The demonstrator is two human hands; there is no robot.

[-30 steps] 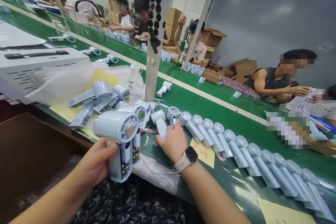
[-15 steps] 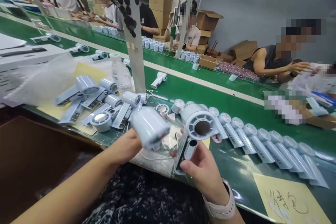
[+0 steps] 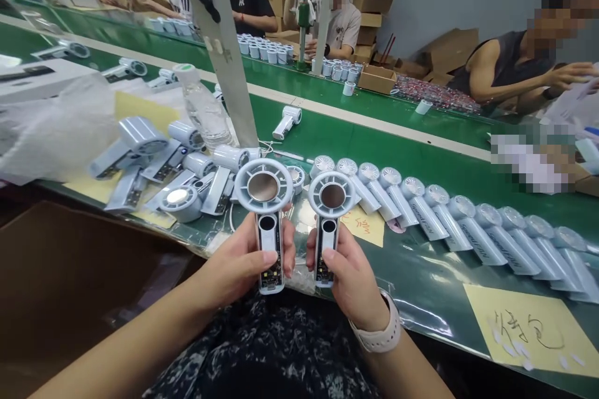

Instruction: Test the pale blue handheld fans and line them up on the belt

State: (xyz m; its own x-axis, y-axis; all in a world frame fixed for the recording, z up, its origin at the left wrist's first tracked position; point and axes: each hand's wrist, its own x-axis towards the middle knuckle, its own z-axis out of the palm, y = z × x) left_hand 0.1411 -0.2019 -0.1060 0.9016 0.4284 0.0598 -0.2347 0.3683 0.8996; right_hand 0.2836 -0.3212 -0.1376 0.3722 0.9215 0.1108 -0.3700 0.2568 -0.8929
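Two light-blue handheld fans are held upright side by side, their round ends toward me. My left hand is closed around the handle of the left handheld fan, thumb on its front. My right hand, with a pale watch at the wrist, grips the right handheld fan likewise. Both handles lack a front cover, so circuit boards and a battery-like cylinder show. Behind my left hand lies a heap of similar open fans. Right of my right hand runs a slanted row of fans, some lettered "Speed FAN".
A metal post rises from the bench near the fan heap. Beyond it runs a green conveyor belt carrying a few fans. A handwritten yellow paper lies at the right front. Co-workers sit across the belt; a cardboard box stands lower left.
My left hand has turned its fan upright, its ring now facing me. My right hand's fan has moved slightly down and turned squarely toward me. The view has shifted a little.
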